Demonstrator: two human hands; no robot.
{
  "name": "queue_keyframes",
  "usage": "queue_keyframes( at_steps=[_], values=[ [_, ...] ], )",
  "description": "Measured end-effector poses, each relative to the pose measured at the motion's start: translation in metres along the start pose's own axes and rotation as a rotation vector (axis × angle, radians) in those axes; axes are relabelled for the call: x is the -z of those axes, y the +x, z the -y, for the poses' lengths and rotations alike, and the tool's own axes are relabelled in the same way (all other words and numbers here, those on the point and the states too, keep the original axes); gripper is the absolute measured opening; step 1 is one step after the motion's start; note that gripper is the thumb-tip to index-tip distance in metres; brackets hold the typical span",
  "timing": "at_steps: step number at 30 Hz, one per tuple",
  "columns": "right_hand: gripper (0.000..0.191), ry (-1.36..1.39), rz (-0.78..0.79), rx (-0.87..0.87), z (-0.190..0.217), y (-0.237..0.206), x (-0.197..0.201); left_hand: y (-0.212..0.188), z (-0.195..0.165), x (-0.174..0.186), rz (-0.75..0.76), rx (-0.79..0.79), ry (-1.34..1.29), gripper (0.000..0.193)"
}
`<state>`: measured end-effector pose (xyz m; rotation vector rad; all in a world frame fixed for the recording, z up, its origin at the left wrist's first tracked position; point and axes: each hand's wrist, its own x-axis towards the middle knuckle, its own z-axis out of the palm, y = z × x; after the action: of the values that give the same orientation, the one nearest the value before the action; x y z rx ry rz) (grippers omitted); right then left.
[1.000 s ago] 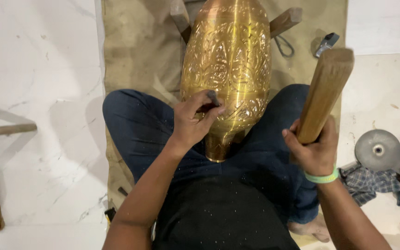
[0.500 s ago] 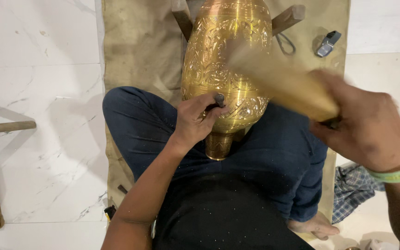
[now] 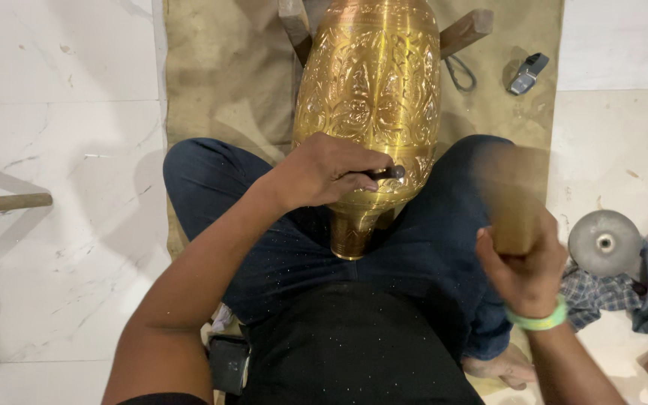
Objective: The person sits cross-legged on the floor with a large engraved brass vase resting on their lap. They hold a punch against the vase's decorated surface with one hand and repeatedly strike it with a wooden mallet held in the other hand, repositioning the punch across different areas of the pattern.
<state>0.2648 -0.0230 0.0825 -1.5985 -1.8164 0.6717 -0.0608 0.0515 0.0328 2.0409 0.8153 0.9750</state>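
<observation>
— So, which step?
— Engraving: left hand (image 3: 316,174) pinches a chisel (image 3: 385,173) against the brass vase (image 3: 373,90) across the lap; right hand (image 3: 523,268) grips a blurred mallet (image 3: 510,202) beside the vase.
— Next?
— Probably a square strike.

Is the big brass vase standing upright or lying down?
Lying down: the brass vase rests lengthwise across the person's lap, narrow end toward the body.

Bare forearms, no sleeves reaching the wrists. Dark blue jeans (image 3: 429,247) flecked with tiny pale specks, a black top (image 3: 354,352) speckled the same way. A light green band (image 3: 538,321) around the right wrist; a bare foot (image 3: 500,369) below the right leg.
</observation>
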Motion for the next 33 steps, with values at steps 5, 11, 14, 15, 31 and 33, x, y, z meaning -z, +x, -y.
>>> queue_keyframes(
  at_steps=[5,11,14,15,31,33],
  values=[
    [0.055,-0.162,0.098,0.073,-0.018,-0.011,-0.001,0.002,0.004,0.003,0.051,-0.015,-0.03,0.04],
    [0.056,-0.368,0.132,0.107,-0.009,0.008,0.016,0.0,0.005,-0.002,0.013,0.007,-0.012,0.036],
    [0.059,-0.389,0.113,0.236,0.001,0.023,0.022,-0.009,0.004,-0.008,-0.095,-0.004,0.02,0.032],
    [0.06,-0.334,0.096,0.288,0.004,0.028,0.023,-0.014,0.002,-0.012,-0.139,0.011,0.019,0.032],
    [0.068,-0.563,0.319,0.36,0.052,0.108,0.004,-0.032,0.01,-0.054,-0.694,0.29,-0.065,0.044],
    [0.078,-0.626,0.421,0.348,0.06,0.125,0.004,-0.031,0.01,-0.052,-0.673,0.298,-0.087,0.043]
  ],
)
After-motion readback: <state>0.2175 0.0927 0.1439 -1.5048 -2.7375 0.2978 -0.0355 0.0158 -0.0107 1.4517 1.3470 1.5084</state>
